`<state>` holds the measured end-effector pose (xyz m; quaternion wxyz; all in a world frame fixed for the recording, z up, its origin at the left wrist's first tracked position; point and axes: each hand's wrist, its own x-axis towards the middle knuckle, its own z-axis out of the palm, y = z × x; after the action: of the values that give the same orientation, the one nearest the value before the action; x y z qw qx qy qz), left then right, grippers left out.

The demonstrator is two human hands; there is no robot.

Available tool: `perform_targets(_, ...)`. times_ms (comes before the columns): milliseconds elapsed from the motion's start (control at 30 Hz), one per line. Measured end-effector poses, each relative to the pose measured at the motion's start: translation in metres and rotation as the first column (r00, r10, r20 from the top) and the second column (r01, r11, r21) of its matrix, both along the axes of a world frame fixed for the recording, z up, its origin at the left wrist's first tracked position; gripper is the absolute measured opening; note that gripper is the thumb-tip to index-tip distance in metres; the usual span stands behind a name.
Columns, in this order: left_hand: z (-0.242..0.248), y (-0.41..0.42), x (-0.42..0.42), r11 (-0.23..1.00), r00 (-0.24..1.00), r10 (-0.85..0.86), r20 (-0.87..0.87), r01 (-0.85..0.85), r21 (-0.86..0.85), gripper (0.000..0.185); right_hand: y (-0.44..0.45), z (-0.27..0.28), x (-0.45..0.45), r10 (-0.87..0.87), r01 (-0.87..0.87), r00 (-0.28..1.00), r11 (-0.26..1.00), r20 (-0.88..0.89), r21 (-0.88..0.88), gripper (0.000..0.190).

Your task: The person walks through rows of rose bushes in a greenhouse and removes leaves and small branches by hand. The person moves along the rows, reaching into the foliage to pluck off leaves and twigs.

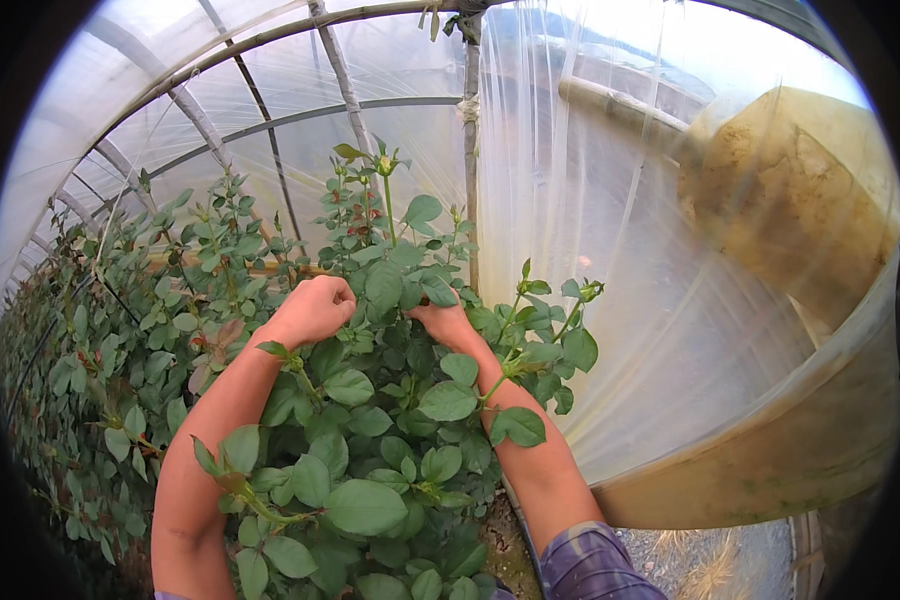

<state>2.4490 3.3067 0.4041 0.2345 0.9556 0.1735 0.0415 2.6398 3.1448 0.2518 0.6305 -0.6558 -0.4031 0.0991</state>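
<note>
Both my hands reach in among the leafy stems of a rose bush (367, 442). My left hand (319, 309) is at the left side of the stems with its fingers curled in; whether anything is between them cannot be told. My right hand (444, 319) is to the right, its fingertips partly covered by a leaf (439, 291), so its grip is hidden. A tall stem with a pale green rose bud (385, 165) rises behind and between the hands. Another budded shoot (591, 290) leans out to the right of my right forearm, and leafy shoots cross in front of both forearms.
Dense rose plants (120, 352) fill the left side. A vertical post (472, 150) stands behind the bush, under the curved greenhouse frame (217, 56). Translucent plastic sheeting (607, 247) hangs at right, with a brownish stained sheet (787, 195) there. Gravelly ground (705, 559) shows at lower right.
</note>
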Motion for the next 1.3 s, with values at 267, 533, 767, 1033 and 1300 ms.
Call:
perform_targets(267, 0.025, 0.004, -0.016, 0.982, 0.989, 0.059, 0.135, -0.033, -0.187, 0.021, 0.012, -0.046, 0.007, -0.269, 0.259, 0.961, 0.957, 0.059, 0.129, 0.024)
perform_targets(533, 0.135, -0.048, -0.097, 0.996, 0.878, -0.038, 0.478, 0.069, -0.048, 0.025, -0.026, -0.023, 0.003, -0.378, 0.483, 0.819, 0.860, 0.431, -0.162, 0.025)
perform_targets(767, 0.203, -0.031, -0.248, 0.991, 0.768, -0.080, 0.636, -0.008, 0.134, 0.027, -0.093, 0.042, -0.014, -0.094, 0.289, 0.924, 0.807, 0.370, -0.516, 0.020)
perform_targets(1033, 0.139, 0.013, -0.362, 0.963, 0.735, 0.206, 0.646, -0.037, -0.265, 0.021, -0.187, 0.119, -0.103, -0.178, 0.178, 0.983, 0.984, 0.037, -0.008, 0.029)
perform_targets(1300, 0.066, -0.003, -0.367, 0.884, 0.667, 0.082, 0.741, 0.295, -0.364, 0.025, -0.331, 0.185, -0.329, -0.251, 0.235, 0.802, 0.967, 0.542, 0.101, 0.048)
